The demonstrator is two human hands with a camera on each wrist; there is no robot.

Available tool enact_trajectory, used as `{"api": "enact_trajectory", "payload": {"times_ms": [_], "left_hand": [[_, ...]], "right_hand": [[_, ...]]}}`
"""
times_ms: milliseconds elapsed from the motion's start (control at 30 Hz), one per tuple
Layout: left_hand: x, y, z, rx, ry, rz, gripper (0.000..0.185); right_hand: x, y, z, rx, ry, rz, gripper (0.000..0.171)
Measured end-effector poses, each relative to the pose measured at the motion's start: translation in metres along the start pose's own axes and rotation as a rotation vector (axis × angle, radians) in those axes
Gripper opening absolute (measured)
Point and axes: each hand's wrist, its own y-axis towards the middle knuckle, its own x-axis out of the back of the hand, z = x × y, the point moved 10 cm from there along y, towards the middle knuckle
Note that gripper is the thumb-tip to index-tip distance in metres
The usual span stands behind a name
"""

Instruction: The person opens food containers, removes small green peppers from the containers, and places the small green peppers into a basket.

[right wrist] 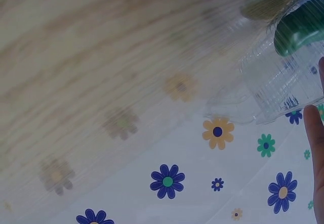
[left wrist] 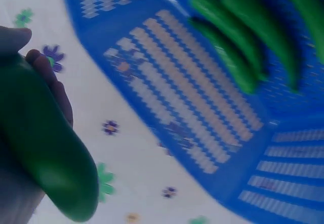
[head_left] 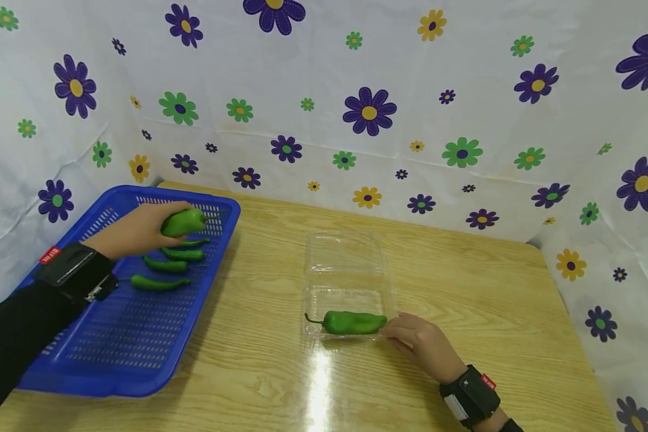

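Observation:
My left hand [head_left: 150, 227] grips a plump green pepper [head_left: 186, 222] above the far end of a blue basket [head_left: 231, 219]; in the left wrist view the held pepper [left wrist: 48, 143] points its rounded tip downward. Several green peppers [head_left: 160, 282] lie in the basket beneath that hand. A clear plastic clamshell box [head_left: 345, 252] stands with its lid folded back on the table. Along its near side lies one long green pepper [head_left: 353, 323], stem to the left. At the box's near right corner my right hand [head_left: 423, 345] pinches the rim, its fingertips close to the pepper's tip.
The wooden table [head_left: 464, 288] extends around the box and to the right. Behind and at both sides hangs a white cloth [head_left: 324, 78] with printed flowers. The basket's raised rim stands left of the box, with bare wood between them.

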Motion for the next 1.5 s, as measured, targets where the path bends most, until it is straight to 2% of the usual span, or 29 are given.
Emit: {"api": "enact_trajectory", "payload": {"times_ms": [233,433,833,1133,1233,1500], "left_hand": [[-0.021,-0.017,0.030,-0.011,-0.019,0.062,0.040],[-0.041,-0.030,0.041,-0.016,-0.022,0.095,0.043],[-0.078,-0.054,0.056,-0.025,-0.026,0.209,0.054],[-0.091,-0.066,0.058,-0.089,-0.049,0.260,0.051],[-0.095,-0.069,0.061,-0.081,-0.042,0.278,0.052],[-0.105,-0.073,0.063,-0.126,0.027,0.291,0.059]], "right_hand": [[-0.001,0.000,0.000,-0.007,0.012,0.004,0.028],[0.001,0.001,0.001,0.002,0.004,-0.007,0.029],[0.000,0.000,0.001,-0.003,0.003,-0.011,0.029],[-0.001,-0.001,-0.001,-0.014,-0.010,-0.001,0.029],[-0.002,-0.001,-0.001,-0.013,-0.014,0.001,0.029],[-0.002,-0.001,-0.002,-0.021,-0.007,0.007,0.028]]}}
